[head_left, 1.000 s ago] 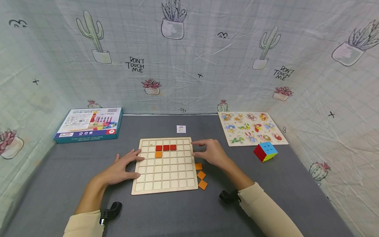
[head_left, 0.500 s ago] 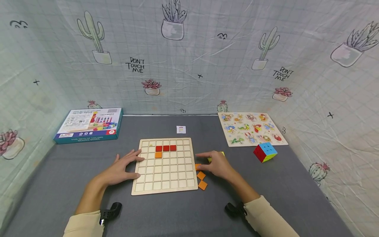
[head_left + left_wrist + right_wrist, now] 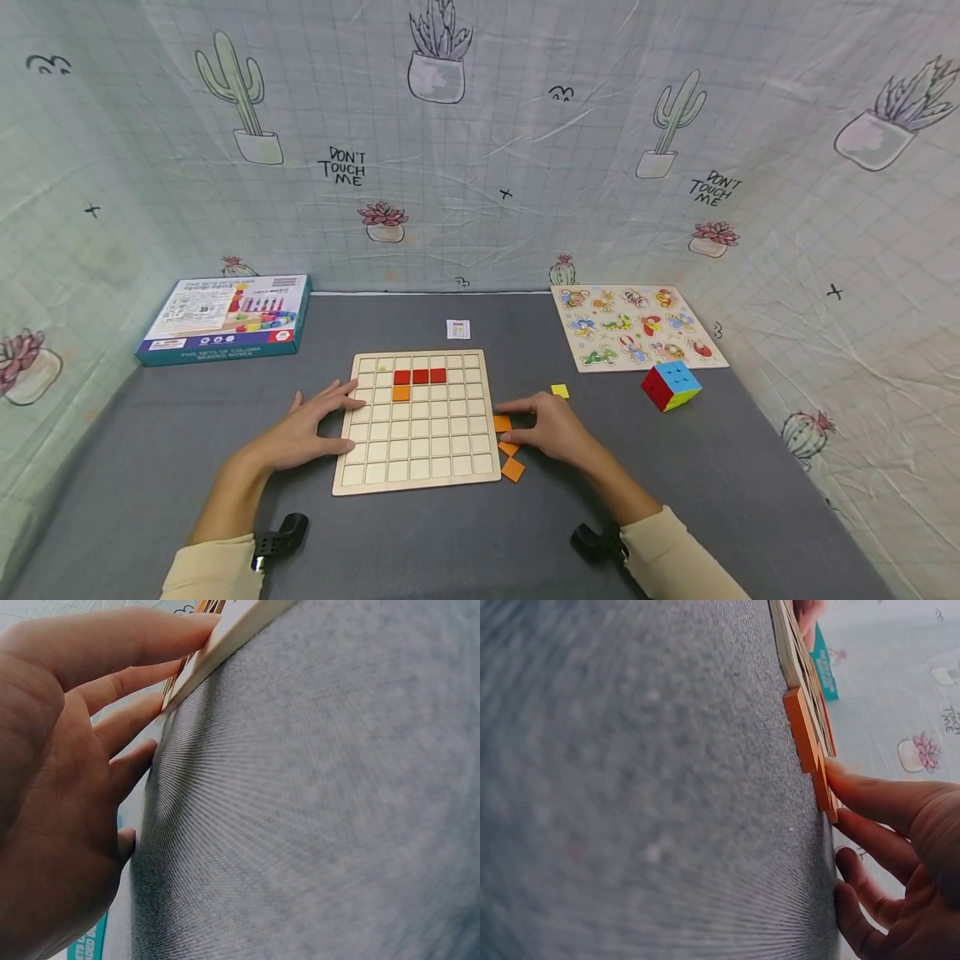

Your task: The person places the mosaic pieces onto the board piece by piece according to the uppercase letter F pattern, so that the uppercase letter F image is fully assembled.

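A pale wooden grid board (image 3: 420,446) lies flat on the table, with three red tiles (image 3: 421,377) in one row and one orange tile (image 3: 401,392) below the leftmost. My left hand (image 3: 311,421) rests spread along the board's left edge, thumb and fingertips touching the rim. To the right of the board, my right hand (image 3: 551,425) pinches a loose orange tile (image 3: 502,424) between thumb and index finger. Nearer to me lie two more orange tiles (image 3: 513,470), the upper partly covered by the thumb. In the right wrist view, thumb and index fingertips touch an orange tile (image 3: 824,791).
A yellow tile (image 3: 559,390) lies just beyond the right hand, which may hide more. Farther right are a colored puzzle cube (image 3: 672,385) and an insect picture board (image 3: 637,329). A flat box (image 3: 225,317) sits back left; a small printed card (image 3: 458,329) lies behind the grid board.
My right hand has left the board's upper right edge, moving toward me to the loose orange tile. A yellow tile has come into view behind it. The left hand stays put.
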Motion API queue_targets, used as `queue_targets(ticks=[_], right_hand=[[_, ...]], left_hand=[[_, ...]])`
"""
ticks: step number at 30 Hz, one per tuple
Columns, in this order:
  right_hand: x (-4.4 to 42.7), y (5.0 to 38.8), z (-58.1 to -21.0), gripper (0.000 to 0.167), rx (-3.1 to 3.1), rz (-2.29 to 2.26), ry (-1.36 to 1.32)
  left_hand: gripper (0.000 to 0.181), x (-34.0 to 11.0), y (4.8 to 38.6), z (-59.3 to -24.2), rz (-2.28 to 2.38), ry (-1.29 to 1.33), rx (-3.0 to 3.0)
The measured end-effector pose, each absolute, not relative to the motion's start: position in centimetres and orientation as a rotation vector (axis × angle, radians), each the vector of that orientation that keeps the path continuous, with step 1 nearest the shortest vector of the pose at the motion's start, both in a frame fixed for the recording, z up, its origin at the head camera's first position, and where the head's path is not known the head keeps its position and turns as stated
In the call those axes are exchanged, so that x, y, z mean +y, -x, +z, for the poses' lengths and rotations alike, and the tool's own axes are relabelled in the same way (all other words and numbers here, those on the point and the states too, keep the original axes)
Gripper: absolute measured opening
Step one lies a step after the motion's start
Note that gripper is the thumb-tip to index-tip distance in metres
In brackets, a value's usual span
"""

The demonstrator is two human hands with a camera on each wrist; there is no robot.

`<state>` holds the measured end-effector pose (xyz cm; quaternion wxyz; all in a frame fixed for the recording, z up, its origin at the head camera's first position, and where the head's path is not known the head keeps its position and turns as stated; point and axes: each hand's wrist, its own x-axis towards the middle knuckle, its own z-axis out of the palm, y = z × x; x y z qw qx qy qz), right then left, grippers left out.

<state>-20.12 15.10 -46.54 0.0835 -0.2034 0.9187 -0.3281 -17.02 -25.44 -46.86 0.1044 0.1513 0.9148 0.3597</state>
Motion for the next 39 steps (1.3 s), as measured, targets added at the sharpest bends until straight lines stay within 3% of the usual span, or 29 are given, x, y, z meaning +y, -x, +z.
queue_targets(ticks=[18,39], right_hand=[[15.06,19.96,-47.07,0.022,2.770,-1.072,0.695],[15.63,20.49,-46.44,0.020,2.840,-1.203,0.660]], left_hand=[[0.059,-25.47,17.06,-47.03,1.067,-0.464,2.708],[0.060,-25.25,17.01,-46.57,1.056,-0.452,2.706]])
